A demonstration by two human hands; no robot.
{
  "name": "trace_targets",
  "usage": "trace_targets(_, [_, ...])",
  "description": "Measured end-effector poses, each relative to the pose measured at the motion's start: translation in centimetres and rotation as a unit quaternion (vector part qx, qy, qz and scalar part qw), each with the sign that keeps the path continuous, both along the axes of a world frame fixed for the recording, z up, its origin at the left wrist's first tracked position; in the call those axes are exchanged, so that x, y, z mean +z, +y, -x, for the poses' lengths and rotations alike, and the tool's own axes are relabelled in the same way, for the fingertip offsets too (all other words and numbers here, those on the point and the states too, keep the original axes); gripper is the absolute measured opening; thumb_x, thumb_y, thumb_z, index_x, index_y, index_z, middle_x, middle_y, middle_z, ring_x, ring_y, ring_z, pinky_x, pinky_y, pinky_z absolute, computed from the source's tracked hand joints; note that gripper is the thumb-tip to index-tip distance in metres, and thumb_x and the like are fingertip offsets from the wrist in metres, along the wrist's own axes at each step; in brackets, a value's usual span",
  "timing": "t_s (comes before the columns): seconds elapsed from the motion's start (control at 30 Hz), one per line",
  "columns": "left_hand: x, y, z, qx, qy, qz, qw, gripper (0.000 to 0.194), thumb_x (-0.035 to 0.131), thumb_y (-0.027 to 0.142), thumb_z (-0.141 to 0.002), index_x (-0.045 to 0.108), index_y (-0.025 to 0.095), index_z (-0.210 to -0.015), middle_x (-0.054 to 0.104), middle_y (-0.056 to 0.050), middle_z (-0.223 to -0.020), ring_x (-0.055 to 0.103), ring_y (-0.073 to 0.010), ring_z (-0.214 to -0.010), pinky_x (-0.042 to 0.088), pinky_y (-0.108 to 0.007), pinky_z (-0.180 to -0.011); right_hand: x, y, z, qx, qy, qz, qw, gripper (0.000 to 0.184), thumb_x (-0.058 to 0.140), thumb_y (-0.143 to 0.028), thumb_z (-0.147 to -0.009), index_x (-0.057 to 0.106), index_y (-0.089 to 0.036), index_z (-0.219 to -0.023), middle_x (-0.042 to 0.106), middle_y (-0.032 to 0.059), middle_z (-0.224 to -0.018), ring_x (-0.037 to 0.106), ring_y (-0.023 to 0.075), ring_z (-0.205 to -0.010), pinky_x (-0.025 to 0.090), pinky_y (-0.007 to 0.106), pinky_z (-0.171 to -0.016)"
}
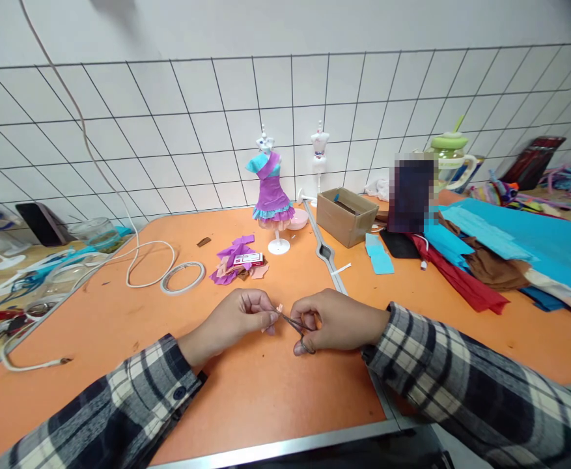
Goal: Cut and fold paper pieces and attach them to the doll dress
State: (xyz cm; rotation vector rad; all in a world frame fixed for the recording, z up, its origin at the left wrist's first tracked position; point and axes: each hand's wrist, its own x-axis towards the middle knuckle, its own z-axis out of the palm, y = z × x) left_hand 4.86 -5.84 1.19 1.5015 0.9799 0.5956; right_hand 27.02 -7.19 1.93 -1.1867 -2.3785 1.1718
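My right hand [331, 320] is closed around the handles of small metal scissors [295, 323], whose blades point left. Pinched in the fingers of my left hand [243, 318] is a small piece of pale pink crepe paper [270, 330], right at the scissors' tips. Most of that piece is hidden by my fingers. Beyond my hands, a small mannequin on a white stand wears a purple and blue ruffled dress [269, 194]. A pile of purple and peach scraps [236, 257] lies left of the stand, with a small white and red box [249, 259] on it.
A roll of white tape [182, 278] and a white cable [151, 244] lie at left. A cardboard box [346, 218] stands behind my right hand, near a bare mannequin [319, 153]. Folded coloured paper [495, 260] and a green-lidded cup [450, 159] are at right. A metal strip [336, 277] crosses the orange tabletop.
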Motion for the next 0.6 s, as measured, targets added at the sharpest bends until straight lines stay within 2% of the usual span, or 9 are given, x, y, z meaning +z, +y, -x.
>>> trace_targets(0.23, [-0.2,0.09,0.18,0.0,0.005,0.016,1.0,0.025,0.076,0.034,-0.069,0.061,0.014,-0.065,0.066,0.001,-0.058,0.058,-0.0097,-0.055,0.043,-0.021,-0.058,-0.31,-0.05,0.04,0.006,0.0,-0.014,1.0,0.034,0.076,-0.047,-0.067,0.061,-0.021,-0.082,0.059,-0.0054,-0.071,0.053,0.0106,-0.065,0.037,0.022,-0.058])
trace_targets(0.47, [-0.16,0.12,-0.09,0.005,0.008,0.006,1.0,0.028,0.075,0.035,-0.069,0.058,0.015,-0.062,0.065,0.001,-0.056,0.056,-0.0091,-0.054,0.042,-0.021,-0.057,-0.34,0.05,0.02,-0.005,-0.01,-0.016,1.0,0.032,0.078,-0.046,-0.067,0.062,-0.021,-0.079,0.056,-0.0063,-0.066,0.05,0.0095,-0.061,0.033,0.021,-0.053])
trace_targets(0.6, [-0.28,0.24,-0.07,0.008,0.008,0.014,1.0,0.027,0.075,0.036,-0.068,0.059,0.015,-0.063,0.065,0.001,-0.056,0.057,-0.0103,-0.054,0.043,-0.022,-0.059,-0.33,-0.05,0.09,0.001,-0.008,-0.021,1.0,0.031,0.076,-0.045,-0.069,0.061,-0.021,-0.081,0.059,-0.0062,-0.07,0.053,0.0099,-0.063,0.035,0.022,-0.057])
